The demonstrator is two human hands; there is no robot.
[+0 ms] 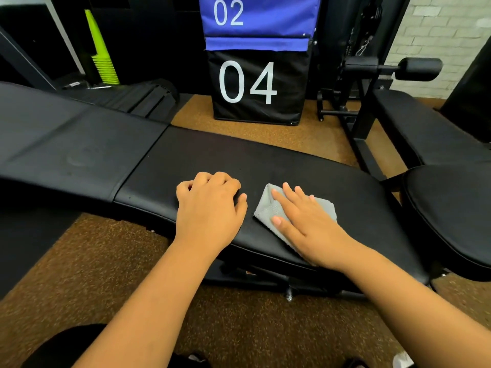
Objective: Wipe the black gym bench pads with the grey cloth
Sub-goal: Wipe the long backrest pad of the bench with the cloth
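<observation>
Bench pads fill most of my feed: the long black back pad runs off to the left, the seat pad sits dead centre with a seam between the two, and a rounder black pad shows at the right edge. Brown speckled floor underneath all of it.

Behind the bench there's a black padded box marked 04 with a blue one marked 02 stacked on top. Further back on the right is some other machine with a foam roller pad, and I think that's a stack of neon green cones on the left, though it's dim back there.

On the seat pad, the left hand is resting knuckles-up with the fingers curled under, holding nothing that I can see. Just beside it, not touching, the right hand lies flat with fingers straight and spread, pressing the grey cloth down onto the pad near its front edge. The cloth is folded, with corners poking out either side of the fingers.
</observation>
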